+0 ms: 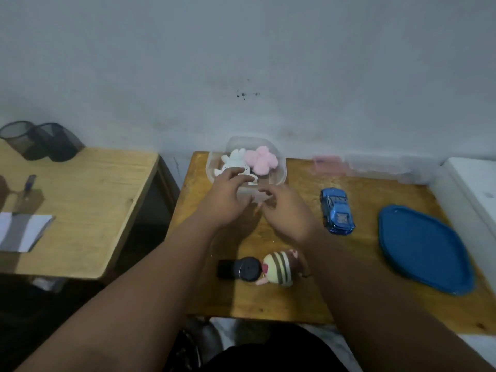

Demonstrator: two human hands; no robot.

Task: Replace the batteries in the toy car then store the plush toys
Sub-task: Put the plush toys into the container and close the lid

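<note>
You face a pale grey-blue wall (268,63), scuffed and speckled with dark marks. Against it stand two wooden counters: the main counter (362,259) ahead of you, and a second counter (88,210) to your left across a dark gap. The light is dim and even.

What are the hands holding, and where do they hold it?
Both hands, left hand and right hand, touch the clear plastic box at its near rim; whether they actually grip it cannot be told.
</note>
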